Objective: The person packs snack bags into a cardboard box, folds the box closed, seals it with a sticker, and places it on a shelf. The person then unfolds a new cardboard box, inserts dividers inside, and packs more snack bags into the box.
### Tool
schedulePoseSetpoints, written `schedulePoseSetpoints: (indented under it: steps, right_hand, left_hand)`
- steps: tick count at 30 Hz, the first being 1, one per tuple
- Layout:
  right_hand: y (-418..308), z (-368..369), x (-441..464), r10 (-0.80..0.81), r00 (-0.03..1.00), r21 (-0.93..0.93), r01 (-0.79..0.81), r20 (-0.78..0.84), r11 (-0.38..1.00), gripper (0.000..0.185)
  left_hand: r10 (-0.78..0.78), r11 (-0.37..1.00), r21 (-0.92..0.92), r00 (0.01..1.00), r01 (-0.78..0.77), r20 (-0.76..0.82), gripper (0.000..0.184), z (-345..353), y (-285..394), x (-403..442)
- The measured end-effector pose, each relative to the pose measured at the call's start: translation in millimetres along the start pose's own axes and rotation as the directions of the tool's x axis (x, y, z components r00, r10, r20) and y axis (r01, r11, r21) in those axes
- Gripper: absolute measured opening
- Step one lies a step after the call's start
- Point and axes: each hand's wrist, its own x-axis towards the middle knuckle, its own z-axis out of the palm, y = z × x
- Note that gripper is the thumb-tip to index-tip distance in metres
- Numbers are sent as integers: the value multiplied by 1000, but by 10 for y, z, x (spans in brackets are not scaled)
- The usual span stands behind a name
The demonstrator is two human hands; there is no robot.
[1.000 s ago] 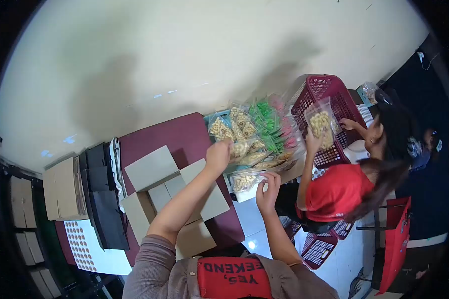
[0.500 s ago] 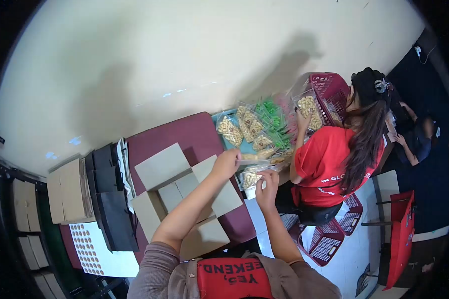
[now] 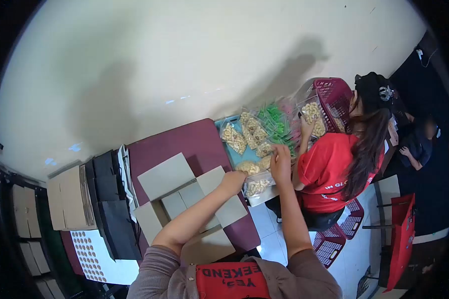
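Note:
A clear plastic zip bag of pale, nut-like pieces point(image 3: 257, 186) lies in front of me at the tray's near end, its top edge stretched between my hands. My left hand point(image 3: 232, 183) is closed at the bag's upper left corner. At the upper right corner, my right hand point(image 3: 281, 164) has its fingers curled together on the edge; the exact fingertip contact is partly hidden. Just beyond, more filled bags point(image 3: 253, 130) crowd a light blue tray point(image 3: 237, 156). Green packets point(image 3: 274, 121) sit behind them.
An open cardboard box point(image 3: 167, 172) stands on the maroon table point(image 3: 204, 139) to my left. Flat cartons point(image 3: 70, 197), black folders point(image 3: 115, 214) and a sticker sheet point(image 3: 92, 254) lie farther left. At right, a co-worker in a red shirt point(image 3: 329, 167) handles a filled bag by a maroon basket point(image 3: 332, 94).
My right hand has risen from the bag's front to its upper right corner. My left hand has come down slightly with the bag's edge. The co-worker still handles a filled bag.

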Motion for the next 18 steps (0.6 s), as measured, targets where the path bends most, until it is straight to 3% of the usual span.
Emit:
schedulePoseSetpoints:
  steps: [2,5,7,11,14,18]
  right_hand:
    - [324,191,290,58,996,-51,-54,70,997,40]
    - [884,589,587,171,968,-181,-137,185,974,56]
    - [1075,788,671,226,936,-269,-153,269,951,65]
    - [1085,911,770,259,850,-498,4,458,867,73]
    - [1275,1025,867,401,795,-611,-49,455,790,67]
    - [1442,1017,816,410,845,-685,-75,342,725,48]
  left_hand:
    - [5,1000,-3,999,-4,49,21,86,-103,37]
    - [-74,997,39,988,69,133,20,73,-53,68]
    - [-31,999,47,991,26,128,21,63,-31,41]
    - [13,999,37,995,-17,101,24,105,-95,61]
    - [-13,999,39,990,7,144,24,78,-83,95]
    - [-35,999,0,983,36,178,25,27,-89,144]
